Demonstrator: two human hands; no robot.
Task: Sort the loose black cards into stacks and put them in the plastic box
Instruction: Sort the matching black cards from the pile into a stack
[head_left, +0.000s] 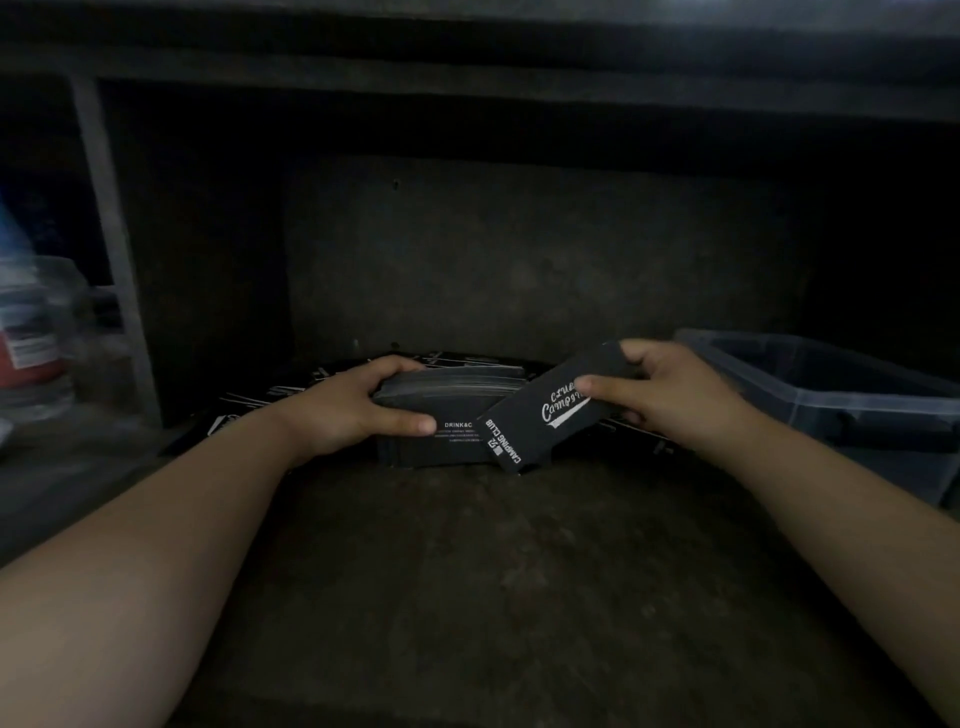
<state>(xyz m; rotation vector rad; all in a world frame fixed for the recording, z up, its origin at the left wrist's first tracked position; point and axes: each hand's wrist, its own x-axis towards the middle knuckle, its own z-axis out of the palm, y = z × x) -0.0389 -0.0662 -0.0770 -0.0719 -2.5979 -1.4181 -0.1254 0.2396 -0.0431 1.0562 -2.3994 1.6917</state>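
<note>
- Head view, left hand (358, 410): lying centre-left of the frame and gripping a thick stack of black cards (447, 387), fingers curling over the far edge, thumb pressing on the near face.
- Head view, right hand (662, 397): lying centre-right and pinching a single black card (540, 418), thumb on the printed face, fingers behind. The card's lower corner is overlapping the stack's right end.
- Hands: working close together but not touching, each one holding cards.
- Loose black cards (260, 400): lying scattered on the dark shelf surface (467, 571) behind and beside both hands, in the middle of the frame.
- Plastic box (857, 410): sitting at the right edge of the frame, just beside the right hand, open on top. Its inside is too dark to tell whether any cards are in it.
- Progress, as a judgement: one stack is building up well; the loose cards remaining suggest that gathering is only partly done, and boxing this stack is not yet done.
- Edges: a back wall (519, 249) is closing in behind the cards, and an upright post (109, 249) is standing at the left with blurred containers (36, 332) beyond it.
- Open room: the near surface below the hands is offering space for squaring the stack, and the way right to the box looks unobstructed.
</note>
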